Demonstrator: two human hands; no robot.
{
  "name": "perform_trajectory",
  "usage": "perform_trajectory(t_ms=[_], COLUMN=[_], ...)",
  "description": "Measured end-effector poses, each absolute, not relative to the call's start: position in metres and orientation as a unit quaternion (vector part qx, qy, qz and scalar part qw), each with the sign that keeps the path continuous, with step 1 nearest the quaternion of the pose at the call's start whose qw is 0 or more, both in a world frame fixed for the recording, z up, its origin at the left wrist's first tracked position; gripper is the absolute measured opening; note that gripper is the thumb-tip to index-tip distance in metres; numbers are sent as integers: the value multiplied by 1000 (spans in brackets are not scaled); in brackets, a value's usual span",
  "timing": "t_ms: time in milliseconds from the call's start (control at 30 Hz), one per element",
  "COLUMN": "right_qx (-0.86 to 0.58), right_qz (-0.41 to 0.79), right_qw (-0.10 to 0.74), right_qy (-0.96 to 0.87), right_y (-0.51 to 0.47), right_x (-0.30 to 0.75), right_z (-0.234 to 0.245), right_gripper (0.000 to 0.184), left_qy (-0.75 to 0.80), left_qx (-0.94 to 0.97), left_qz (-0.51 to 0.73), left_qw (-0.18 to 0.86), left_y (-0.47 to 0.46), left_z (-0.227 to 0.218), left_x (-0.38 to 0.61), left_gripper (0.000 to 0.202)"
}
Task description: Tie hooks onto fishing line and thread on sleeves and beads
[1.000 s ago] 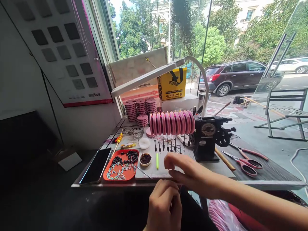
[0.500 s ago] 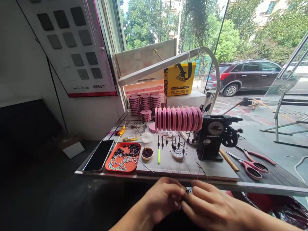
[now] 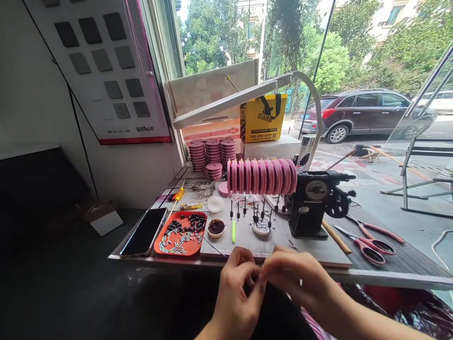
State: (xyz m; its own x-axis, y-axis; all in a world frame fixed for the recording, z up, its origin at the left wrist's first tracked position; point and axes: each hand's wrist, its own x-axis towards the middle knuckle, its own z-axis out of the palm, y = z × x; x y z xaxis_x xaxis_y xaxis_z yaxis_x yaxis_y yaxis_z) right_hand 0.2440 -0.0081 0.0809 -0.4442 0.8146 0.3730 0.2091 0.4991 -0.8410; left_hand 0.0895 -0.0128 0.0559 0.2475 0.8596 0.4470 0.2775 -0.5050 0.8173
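Note:
Fingertips together, both hands meet just in front of the table's near edge. My left hand (image 3: pixel 240 293) is closed in a pinch, thumb against the fingers. My right hand (image 3: pixel 297 274) is also pinched, its fingertips touching those of the left. Whatever sits between them is too small and hidden to name. Beyond the hands are a green-handled tool (image 3: pixel 233 232), a small dish of dark bits (image 3: pixel 216 228) and a white dish (image 3: pixel 261 229) of small pale pieces. Black pieces on thin stems (image 3: pixel 262 213) stand around it. Pink line spools (image 3: pixel 262 176) sit in a row on a black winder (image 3: pixel 308 208).
An orange tray (image 3: pixel 181 250) of small black and silver parts lies left, beside a phone (image 3: pixel 144 231). Scissors (image 3: pixel 370 252) and pliers (image 3: pixel 384 232) lie right. Stacked pink spools (image 3: pixel 213 153), a yellow bag (image 3: pixel 262 120) and a white lamp arm (image 3: pixel 226 101) stand behind.
Both hands have risen slightly toward the table edge. The left has turned more upright, and the right's fingers now arch over to its fingertips. A pink striped patch shows below the right forearm.

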Motion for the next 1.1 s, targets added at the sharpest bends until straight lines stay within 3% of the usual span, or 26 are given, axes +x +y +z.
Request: perform_trajectory(t_ms=[67, 133, 233, 300, 367, 433, 467, 567, 733, 867, 933, 1000, 1100], right_qx=[-358, -351, -344, -349, -346, -306, -270, -172, -143, -217, -309, -361, -363], right_qz=[500, 549, 549, 540, 481, 314, 197, -81, -116, 89, 284, 437, 516], right_qw=[420, 417, 394, 388, 398, 376, 344, 251, 256, 322, 387, 413, 402], right_qy=[-668, -633, -652, -660, -701, -816, -877, -949, -949, -917, -821, -712, -664], right_y=[3, 13, 21, 18, 10, 0, -4, -11, -13, -13, -8, 2, 18], right_x=[238, 234, 233, 237, 245, 253, 256, 260, 255, 252, 248, 241, 231], right_z=[86, 91, 93, 91, 88, 86, 84, 81, 79, 84, 87, 92, 97], right_gripper=[30, 33, 37, 34, 22, 8, 12, 30, 40, 43, 34, 31, 38], left_qy=[362, 330, 242, 220, 311, 413, 424, 426, 429, 441, 435, 393, 293], left_qx=[770, 784, 833, 866, 817, 598, 516, 411, 414, 545, 670, 768, 812], left_qz=[515, 522, 466, 440, 439, 380, 345, 287, 286, 359, 427, 483, 489], left_qw=[103, -66, -176, -89, 207, 572, 659, 753, 750, 616, 424, 148, -130], left_y=[-15, -15, -11, -8, -5, -1, 1, 8, 8, -2, -8, -12, -13], left_z=[47, 41, 45, 55, 66, 74, 75, 74, 73, 74, 69, 60, 51], left_x=[90, 90, 87, 85, 84, 86, 87, 89, 89, 88, 88, 86, 83], left_gripper=[17, 19, 20, 22, 17, 6, 2, 7, 8, 4, 9, 17, 22])
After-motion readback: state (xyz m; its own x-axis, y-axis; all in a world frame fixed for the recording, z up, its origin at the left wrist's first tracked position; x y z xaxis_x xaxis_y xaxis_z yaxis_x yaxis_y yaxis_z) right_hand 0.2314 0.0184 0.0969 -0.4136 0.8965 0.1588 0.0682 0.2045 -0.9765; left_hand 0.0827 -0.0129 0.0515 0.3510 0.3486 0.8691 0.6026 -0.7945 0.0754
